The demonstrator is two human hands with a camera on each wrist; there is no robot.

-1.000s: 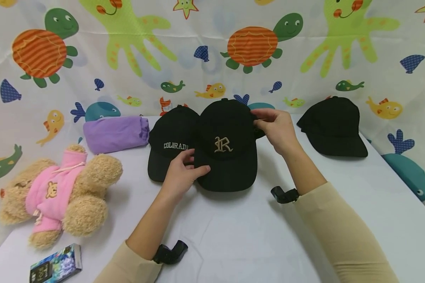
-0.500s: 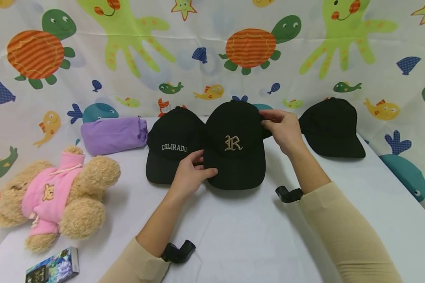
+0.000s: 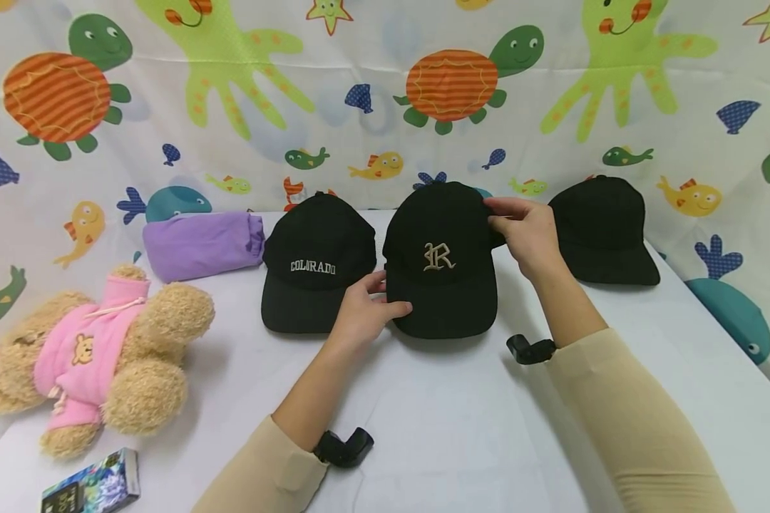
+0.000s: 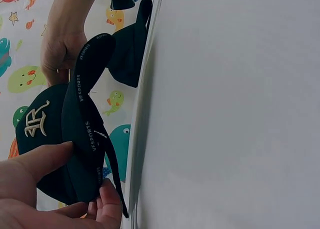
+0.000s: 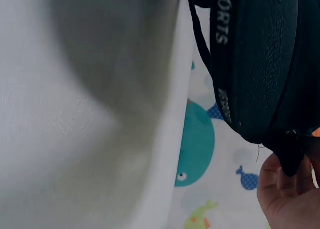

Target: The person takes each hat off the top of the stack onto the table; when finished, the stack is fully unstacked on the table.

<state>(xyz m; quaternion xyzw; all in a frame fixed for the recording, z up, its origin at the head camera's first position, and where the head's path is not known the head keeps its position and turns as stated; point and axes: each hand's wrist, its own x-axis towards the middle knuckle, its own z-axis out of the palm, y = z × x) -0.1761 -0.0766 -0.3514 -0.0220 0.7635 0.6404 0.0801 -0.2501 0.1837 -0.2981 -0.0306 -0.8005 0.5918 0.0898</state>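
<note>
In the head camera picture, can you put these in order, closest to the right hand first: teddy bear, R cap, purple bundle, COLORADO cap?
1. R cap: held in the right hand.
2. COLORADO cap: to the left, next to the R cap.
3. Purple bundle: farther left, past the COLORADO cap.
4. Teddy bear: far left, lower in the picture.

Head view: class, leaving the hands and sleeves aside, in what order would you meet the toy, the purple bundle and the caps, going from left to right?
Teddy bear → purple bundle → COLORADO cap → cap with the R → plain black cap.
</note>
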